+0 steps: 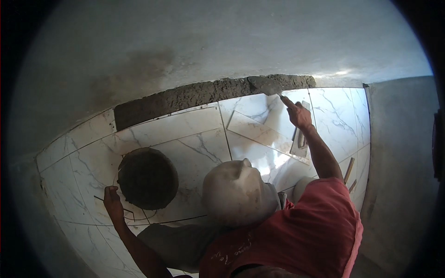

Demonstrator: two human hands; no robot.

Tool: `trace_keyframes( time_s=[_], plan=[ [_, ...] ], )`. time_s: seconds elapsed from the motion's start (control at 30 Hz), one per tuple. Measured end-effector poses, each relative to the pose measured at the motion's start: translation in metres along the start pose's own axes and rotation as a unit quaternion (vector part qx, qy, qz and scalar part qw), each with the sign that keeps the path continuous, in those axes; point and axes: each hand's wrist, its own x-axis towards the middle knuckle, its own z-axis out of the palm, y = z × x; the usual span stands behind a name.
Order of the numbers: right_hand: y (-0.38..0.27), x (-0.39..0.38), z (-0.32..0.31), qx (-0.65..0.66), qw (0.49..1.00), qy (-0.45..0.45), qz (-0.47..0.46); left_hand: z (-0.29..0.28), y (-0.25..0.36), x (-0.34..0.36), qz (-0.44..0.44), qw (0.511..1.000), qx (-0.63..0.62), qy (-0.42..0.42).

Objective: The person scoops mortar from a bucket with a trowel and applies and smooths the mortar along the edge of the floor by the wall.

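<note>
1. Trowel [269, 86] is what I am watching: it is sitting at the far end of the reach, its blade lying on the strip of wet mortar [208, 95] where the tiled floor [194, 139] is meeting the wall [185, 37].
2. Nearest to me, the left hand [112, 201] is pressing down on the floor, propping the body. Its fingers are curling against the tile next to a thin dark rod [126, 211]; I cannot tell whether they are pinching it.
3. Just beside that hand, a round dark pan [148, 178] is standing on the tiles, and it is looking full of mortar.
4. Further out, a loose tile [262, 134] is lying askew on top of the laid ones, and a flat grey tool [300, 141] is resting at its right edge. Two short wooden sticks [349, 170] are lying well to the right.
5. Beyond these, the right hand [299, 116] is closing around the trowel's handle, with the forefinger stretching forward along it toward the blade.
6. I am judging the trowel to be stiff and fairly light when bare, but getting nose-heavy with a load of mortar on it. The handle is the place to hold it, the finger on top steadying the blade; wet mortar on the grip would be making it slippery.
7. The mortar itself is looking heavy, soft and crumbly, so I am expecting it to slump off a tilted blade.
</note>
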Motion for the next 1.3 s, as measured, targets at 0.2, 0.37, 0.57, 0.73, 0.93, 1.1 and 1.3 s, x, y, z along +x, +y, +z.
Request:
trace_keyframes(
  time_s=[0.2,0.37,0.57,0.73,0.93,1.1,1.3],
  plan=[
    [0.133,0.003,0.016,-0.036,0.998,-0.012,0.046,0.000,0.006,0.000,-0.026,0.999,-0.029,0.010],
    [0.159,-0.009,-0.032,-0.117,0.985,-0.017,0.122,-0.001,0.006,-0.002,-0.025,1.000,-0.005,0.012],
    [0.047,-0.008,-0.028,-0.041,0.998,-0.007,0.048,0.001,-0.021,-0.001,-0.013,1.000,-0.006,0.024],
    [0.140,-0.001,-0.004,-0.094,0.990,-0.021,0.099,0.005,0.008,-0.003,-0.022,0.999,-0.027,0.021],
    [0.198,-0.014,-0.009,-0.157,0.955,-0.021,0.251,0.000,0.002,-0.001,-0.007,1.000,-0.009,0.017],
    [0.119,-0.069,0.034,0.354,0.881,0.031,0.313,0.002,0.013,0.000,-0.016,1.000,-0.003,0.025],
    [-0.040,-0.081,0.016,0.520,0.793,-0.097,0.301,-0.001,0.001,0.001,-0.038,0.999,0.005,0.010]
  ],
)
